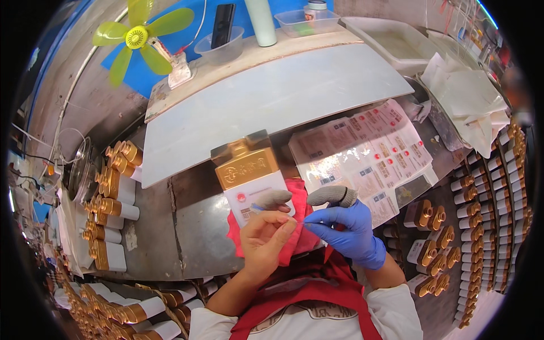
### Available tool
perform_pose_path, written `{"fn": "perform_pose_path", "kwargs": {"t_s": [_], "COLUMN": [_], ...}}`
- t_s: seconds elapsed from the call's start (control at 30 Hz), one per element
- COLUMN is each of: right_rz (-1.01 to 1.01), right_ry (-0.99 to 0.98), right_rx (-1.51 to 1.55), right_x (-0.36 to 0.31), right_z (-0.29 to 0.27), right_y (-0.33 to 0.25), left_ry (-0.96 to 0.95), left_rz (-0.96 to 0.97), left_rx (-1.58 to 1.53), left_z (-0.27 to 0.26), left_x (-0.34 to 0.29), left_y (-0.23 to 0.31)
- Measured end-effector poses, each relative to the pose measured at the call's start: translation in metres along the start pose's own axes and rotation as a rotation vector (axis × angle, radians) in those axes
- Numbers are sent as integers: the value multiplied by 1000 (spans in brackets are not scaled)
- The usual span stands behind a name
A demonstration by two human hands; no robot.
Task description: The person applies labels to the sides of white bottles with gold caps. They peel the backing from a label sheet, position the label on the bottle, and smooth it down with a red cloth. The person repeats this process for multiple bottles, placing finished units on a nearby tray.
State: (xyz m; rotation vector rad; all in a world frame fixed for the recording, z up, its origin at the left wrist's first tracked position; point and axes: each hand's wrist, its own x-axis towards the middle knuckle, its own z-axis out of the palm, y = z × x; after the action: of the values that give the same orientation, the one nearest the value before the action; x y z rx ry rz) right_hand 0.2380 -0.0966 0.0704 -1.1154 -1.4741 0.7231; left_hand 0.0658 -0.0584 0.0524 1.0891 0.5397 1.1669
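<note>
My left hand is bare apart from a grey knitted fingertip cover. Its thumb and finger are pinched together. A blue glove covers my right hand, which has a grey cover on one finger and is also pinching. The fingertips of both hands meet at something tiny and pale that I cannot make out. Just beyond them a flat gold-and-white bottle lies with its gold neck away from me, against a dark holder. Under the hands is a crumpled red cloth. Right of the bottle lies a sheet of printed labels.
A pale board spans the table's far side. Behind it stand a green fan, plastic tubs and a pale green cylinder. Gold-and-white bottles line the left, with several rows at right.
</note>
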Motion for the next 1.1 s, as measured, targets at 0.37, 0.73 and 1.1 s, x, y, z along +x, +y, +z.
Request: {"fn": "perform_pose_path", "kwargs": {"t_s": [0.37,0.73,1.1], "right_rz": [321,64,433], "right_ry": [18,-253,-368], "right_rx": [-88,-468,-298], "right_x": [12,47,82], "right_z": [-3,4,34], "right_y": [-20,-82,-52], "left_ry": [41,-238,185], "left_rz": [98,-222,273], "left_rx": [204,-261,388], "left_z": [-7,-31,-54], "left_x": [-5,7,20], "left_y": [-3,19,36]}}
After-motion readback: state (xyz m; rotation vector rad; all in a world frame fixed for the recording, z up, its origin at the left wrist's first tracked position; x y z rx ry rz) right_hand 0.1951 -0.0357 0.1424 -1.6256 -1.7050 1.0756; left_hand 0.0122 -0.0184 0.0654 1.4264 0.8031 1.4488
